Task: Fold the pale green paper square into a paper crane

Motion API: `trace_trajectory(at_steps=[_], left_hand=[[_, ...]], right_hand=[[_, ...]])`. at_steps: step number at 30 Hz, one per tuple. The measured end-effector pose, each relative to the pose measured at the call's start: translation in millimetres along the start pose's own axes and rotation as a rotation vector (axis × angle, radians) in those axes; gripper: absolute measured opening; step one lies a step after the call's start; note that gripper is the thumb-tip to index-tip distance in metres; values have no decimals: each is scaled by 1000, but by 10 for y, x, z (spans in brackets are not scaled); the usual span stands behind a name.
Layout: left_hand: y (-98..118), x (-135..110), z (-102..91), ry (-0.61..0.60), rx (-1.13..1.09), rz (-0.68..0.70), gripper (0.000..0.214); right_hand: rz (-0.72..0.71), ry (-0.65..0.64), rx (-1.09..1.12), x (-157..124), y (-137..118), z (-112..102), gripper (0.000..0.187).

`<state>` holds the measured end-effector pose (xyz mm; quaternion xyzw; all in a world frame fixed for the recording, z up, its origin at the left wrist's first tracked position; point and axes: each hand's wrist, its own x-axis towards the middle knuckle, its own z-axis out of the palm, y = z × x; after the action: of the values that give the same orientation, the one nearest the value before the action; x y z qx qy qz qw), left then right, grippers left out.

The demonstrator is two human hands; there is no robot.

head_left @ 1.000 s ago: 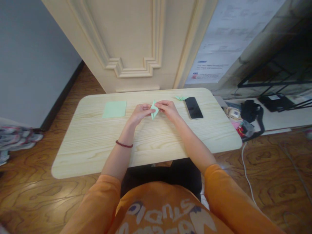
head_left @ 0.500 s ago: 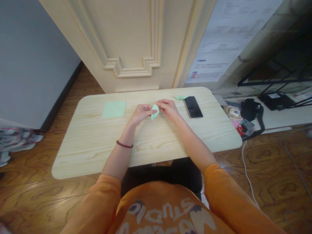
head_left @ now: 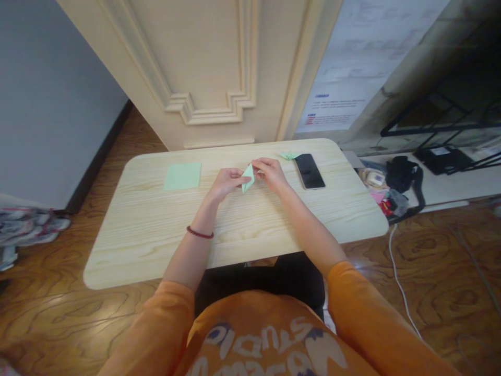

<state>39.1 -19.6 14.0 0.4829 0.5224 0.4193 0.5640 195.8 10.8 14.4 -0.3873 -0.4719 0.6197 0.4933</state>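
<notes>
Over the middle of a pale wooden table (head_left: 156,230), both my hands pinch a small folded piece of light green paper (head_left: 247,178). My left hand (head_left: 225,183), with a dark red bracelet at the wrist, grips the paper's left side with closed fingers. My right hand (head_left: 270,173) holds its upper right edge, fingers curled. The folded paper stands tilted, its point touching or just above the tabletop.
A flat square sheet of green paper (head_left: 182,176) lies on the table's left. A small folded green paper figure (head_left: 288,155) and a black phone (head_left: 309,171) lie at the right. A cream door panel stands behind the table. Bags and a cable lie on the floor at right.
The folded paper has tilted slightly and shifted a little between my fingers. Both hands stay in nearly the same place.
</notes>
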Motion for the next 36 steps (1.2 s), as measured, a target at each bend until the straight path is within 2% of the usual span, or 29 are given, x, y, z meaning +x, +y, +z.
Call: trace_trajectory(at_steps=[5, 10, 18, 29, 36], left_hand=[[-14, 4, 1, 7, -13, -14, 39], [-8, 1, 3, 22, -13, -20, 40], [-6, 11, -4, 5, -2, -31, 39], [-14, 16, 9, 30, -50, -60, 37], [-1, 15, -2, 32, -69, -78, 39]], right_hand=[[6, 19, -9, -12, -19, 9, 30], [2, -6, -87, 6, 4, -4, 27], [-43, -22, -64, 53, 67, -45, 30], [-91, -86, -187, 34, 74, -37, 41], [-175, -41, -348, 23, 94, -37, 45]])
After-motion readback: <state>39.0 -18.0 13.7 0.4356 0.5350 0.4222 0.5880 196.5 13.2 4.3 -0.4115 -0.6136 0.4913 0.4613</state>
